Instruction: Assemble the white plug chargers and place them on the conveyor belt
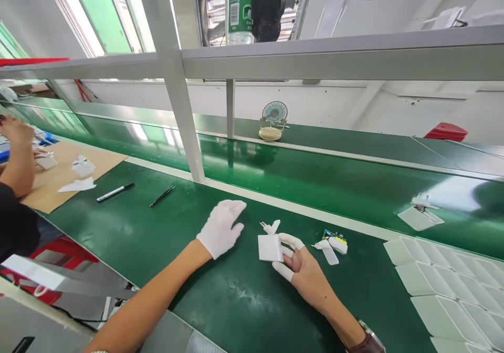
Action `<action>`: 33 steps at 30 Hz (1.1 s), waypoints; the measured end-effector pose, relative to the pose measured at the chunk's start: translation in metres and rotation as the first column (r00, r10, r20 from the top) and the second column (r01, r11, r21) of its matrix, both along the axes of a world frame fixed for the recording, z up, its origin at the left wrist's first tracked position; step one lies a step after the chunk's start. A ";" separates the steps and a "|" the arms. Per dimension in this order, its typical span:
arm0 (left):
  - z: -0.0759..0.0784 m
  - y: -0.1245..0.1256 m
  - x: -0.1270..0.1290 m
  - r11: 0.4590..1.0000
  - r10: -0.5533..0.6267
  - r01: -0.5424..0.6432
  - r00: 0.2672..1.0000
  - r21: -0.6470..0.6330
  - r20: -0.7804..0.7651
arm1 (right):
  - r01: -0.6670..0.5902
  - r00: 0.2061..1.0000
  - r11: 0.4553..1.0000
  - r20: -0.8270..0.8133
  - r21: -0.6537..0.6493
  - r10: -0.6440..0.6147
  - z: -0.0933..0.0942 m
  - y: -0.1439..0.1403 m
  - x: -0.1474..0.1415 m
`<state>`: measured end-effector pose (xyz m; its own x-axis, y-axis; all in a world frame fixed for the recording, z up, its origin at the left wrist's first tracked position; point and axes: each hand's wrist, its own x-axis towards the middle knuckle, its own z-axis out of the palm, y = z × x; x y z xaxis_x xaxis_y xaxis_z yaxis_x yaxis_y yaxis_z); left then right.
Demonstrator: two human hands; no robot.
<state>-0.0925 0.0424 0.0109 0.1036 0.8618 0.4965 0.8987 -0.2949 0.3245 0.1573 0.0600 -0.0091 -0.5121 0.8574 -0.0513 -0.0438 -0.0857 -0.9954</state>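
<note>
The table (165, 237) is showing a smooth green surface with a soft sheen, and the conveyor belt (315, 179) behind it is looking glossier, mirroring the windows. A white cloth glove is covering the left hand (221, 228); the right hand (301, 266) is wearing white rubbery cots on its fingers (291, 239). The white square part (270, 248) is looking like matt plastic. The moulded trays (449, 284) are appearing as thin, slightly shiny white plastic. The cardboard sheet (59, 177) is looking matt brown. The frame post (177, 90) is showing smooth grey-painted metal.
</note>
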 end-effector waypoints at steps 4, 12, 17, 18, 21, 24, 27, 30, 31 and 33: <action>-0.001 -0.007 -0.083 0.928 0.350 -0.359 0.931 -0.100 -0.100 | -0.036 0.974 0.992 0.228 0.120 0.008 0.000 -0.001 0.002; 0.005 -0.055 -0.190 0.574 0.783 -0.772 0.615 -0.273 -0.092 | -0.059 0.874 0.911 0.463 0.409 -0.151 0.003 0.001 0.020; 0.019 -0.056 -0.156 0.670 0.704 -0.659 0.711 -0.343 0.009 | 0.047 0.876 0.740 0.328 0.671 -0.353 0.024 -0.008 0.018; 0.025 -0.055 -0.138 0.709 0.663 -0.611 0.747 -0.353 0.040 | 0.040 0.881 0.700 0.305 0.713 -0.362 0.030 -0.011 0.016; 0.052 -0.054 -0.068 0.871 0.406 -0.310 0.891 -0.382 0.203 | -0.070 0.902 0.652 0.327 0.755 -0.282 0.049 -0.021 0.009; 0.079 -0.055 0.004 0.915 0.075 0.071 0.937 -0.396 0.342 | -0.216 0.907 0.693 0.404 0.688 -0.119 0.062 -0.028 0.003; 0.086 -0.048 0.050 0.897 -0.095 0.271 0.890 -0.350 0.447 | -0.310 0.904 0.753 0.426 0.581 0.043 0.065 -0.025 0.004; 0.066 -0.034 0.061 0.913 -0.133 0.287 0.881 -0.289 0.454 | -0.207 0.954 0.867 0.291 0.454 0.075 0.057 -0.012 0.014; 0.055 -0.030 0.060 0.924 -0.117 0.254 0.899 -0.285 0.422 | -0.126 0.974 0.908 0.225 0.399 0.036 0.052 -0.007 0.018; 0.029 -0.022 0.055 0.939 -0.071 0.169 0.948 -0.301 0.311 | 0.043 0.986 0.953 0.139 0.300 -0.088 0.041 0.004 0.027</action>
